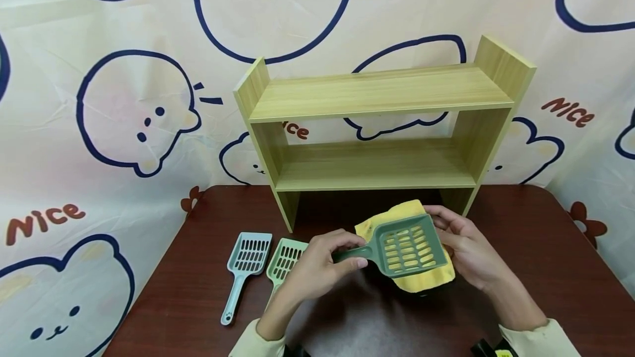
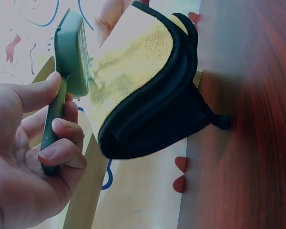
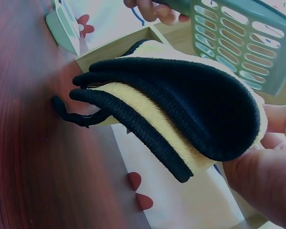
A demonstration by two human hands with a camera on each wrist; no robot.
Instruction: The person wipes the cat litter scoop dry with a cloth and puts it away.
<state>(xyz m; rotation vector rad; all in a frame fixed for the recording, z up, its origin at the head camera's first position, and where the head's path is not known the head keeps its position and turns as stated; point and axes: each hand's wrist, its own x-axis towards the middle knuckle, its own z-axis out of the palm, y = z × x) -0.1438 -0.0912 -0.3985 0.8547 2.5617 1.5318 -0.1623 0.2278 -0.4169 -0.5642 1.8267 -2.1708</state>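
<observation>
In the head view my left hand (image 1: 322, 262) grips a dark green slotted litter scoop (image 1: 437, 241) by its handle, fingers and thumb curled round it. Behind the scoop is a yellow cloth (image 1: 428, 280), which my right hand (image 1: 463, 247) holds at its right side. The left wrist view shows the scoop head (image 2: 70, 52) side-on beside the cloth's yellow face (image 2: 138, 57). Seen from the right wrist, the cloth is folded over, with black edging and a black side (image 3: 219, 109), and my right thumb (image 3: 257, 174) lies against its edge.
A light blue litter scoop (image 1: 237, 280) and a light green one (image 1: 281, 260), partly hidden by my left arm, lie on the dark red-brown table (image 1: 188, 302). A wooden two-tier shelf (image 1: 382, 92) stands at the back. Behind it hangs a patterned cloth backdrop (image 1: 139, 203).
</observation>
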